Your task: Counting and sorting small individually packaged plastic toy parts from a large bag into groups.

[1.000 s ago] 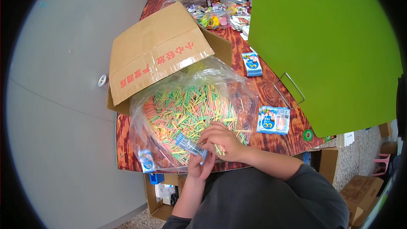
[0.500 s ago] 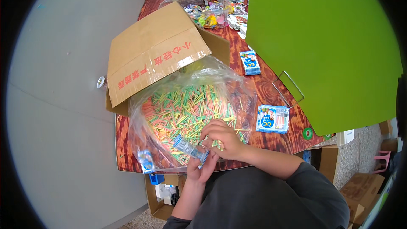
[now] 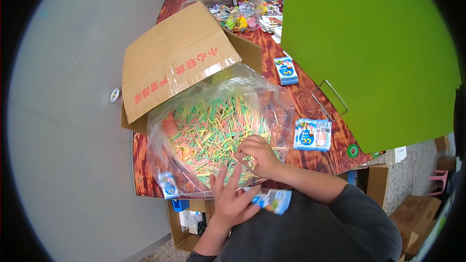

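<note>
My right hand [image 3: 258, 157] is curled over the near right part of a heap of thin coloured sticks [image 3: 213, 121]. Its fingers are closed round a small bundle of sticks [image 3: 249, 160], whose ends show at the fist. Close by on the left, my left hand [image 3: 232, 201] has three fingers stretched out over the near edge of the heap. A small blue and white packet [image 3: 276, 201] sticks out to the right from between its index finger and thumb. The packet is slightly blurred, and the fingers partly hide its left end.
A clear plastic bag [image 3: 238, 85] lies spread around the sticks, with a tilted cardboard box [image 3: 174, 58] behind it. Blue packets [image 3: 311, 134] lie on the right, with a packet stack [image 3: 286, 71] farther back. A green board [image 3: 369, 58] covers the far right.
My left hand has turned over and spread its fingers, and the packet has swung from above the sticks to its right side. My right hand has shifted slightly right, still holding the bundle.
</note>
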{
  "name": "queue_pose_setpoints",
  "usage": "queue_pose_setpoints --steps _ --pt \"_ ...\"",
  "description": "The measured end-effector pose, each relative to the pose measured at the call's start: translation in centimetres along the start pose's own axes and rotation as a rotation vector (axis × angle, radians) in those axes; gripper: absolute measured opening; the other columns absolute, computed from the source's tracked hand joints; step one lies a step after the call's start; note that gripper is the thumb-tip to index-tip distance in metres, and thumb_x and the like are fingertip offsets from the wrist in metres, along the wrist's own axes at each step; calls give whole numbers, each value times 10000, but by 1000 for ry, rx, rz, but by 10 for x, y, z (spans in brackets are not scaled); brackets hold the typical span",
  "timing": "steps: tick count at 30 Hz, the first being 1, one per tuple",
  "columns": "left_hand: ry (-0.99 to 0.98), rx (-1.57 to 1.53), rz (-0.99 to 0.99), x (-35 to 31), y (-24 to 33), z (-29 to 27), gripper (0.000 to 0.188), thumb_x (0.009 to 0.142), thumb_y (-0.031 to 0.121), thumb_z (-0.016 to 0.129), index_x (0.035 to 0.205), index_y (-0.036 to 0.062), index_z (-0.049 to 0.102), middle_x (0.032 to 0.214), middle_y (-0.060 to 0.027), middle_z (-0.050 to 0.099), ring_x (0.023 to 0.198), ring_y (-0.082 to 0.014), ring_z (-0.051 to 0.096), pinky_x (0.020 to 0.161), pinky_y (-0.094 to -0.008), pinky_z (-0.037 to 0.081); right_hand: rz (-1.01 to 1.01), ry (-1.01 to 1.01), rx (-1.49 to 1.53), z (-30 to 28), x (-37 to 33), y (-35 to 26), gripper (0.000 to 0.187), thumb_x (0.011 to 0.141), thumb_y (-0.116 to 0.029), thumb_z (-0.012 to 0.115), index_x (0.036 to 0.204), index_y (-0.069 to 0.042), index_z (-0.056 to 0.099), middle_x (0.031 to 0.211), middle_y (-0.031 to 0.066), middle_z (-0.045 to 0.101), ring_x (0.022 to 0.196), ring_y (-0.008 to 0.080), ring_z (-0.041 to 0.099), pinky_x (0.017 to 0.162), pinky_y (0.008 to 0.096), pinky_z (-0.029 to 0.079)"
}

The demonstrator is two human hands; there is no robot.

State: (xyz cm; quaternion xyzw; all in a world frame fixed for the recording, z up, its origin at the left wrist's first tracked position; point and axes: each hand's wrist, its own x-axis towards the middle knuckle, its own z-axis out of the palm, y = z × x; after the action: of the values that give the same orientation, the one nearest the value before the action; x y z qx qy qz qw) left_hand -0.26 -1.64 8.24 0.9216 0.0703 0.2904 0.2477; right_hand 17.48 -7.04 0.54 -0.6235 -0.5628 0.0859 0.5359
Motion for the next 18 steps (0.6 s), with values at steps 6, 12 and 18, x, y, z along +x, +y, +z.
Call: queue_pose_setpoints --steps 6,12,18 --pt "-305 164 -44 2 -5 17 275 731 310 752 969 180 713 1499 -131 434 1437 -438 257 1141 -616 -17 24 -17 40 0 -2 0 282 656 9 679 923 -81 683 917 63 636 977 289 578 886 417 420" --pt "-307 220 27 1 -1 16 296 710 289 765 984 190 707 1512 -98 424 1437 -432 260 1140 -619 -25 22 -15 3 -5 -1 -3 242 710 -61 702 951 -84 697 911 74 636 963 289 581 902 418 421" --pt "-129 137 -18 -4 -4 14 285 697 288 767 954 179 707 1513 -116 420 1437 -425 266 1139 -618 -28 28 0 5 -2 -3 0 203 715 -87 712 914 -75 675 900 75 638 946 293 578 899 419 421"
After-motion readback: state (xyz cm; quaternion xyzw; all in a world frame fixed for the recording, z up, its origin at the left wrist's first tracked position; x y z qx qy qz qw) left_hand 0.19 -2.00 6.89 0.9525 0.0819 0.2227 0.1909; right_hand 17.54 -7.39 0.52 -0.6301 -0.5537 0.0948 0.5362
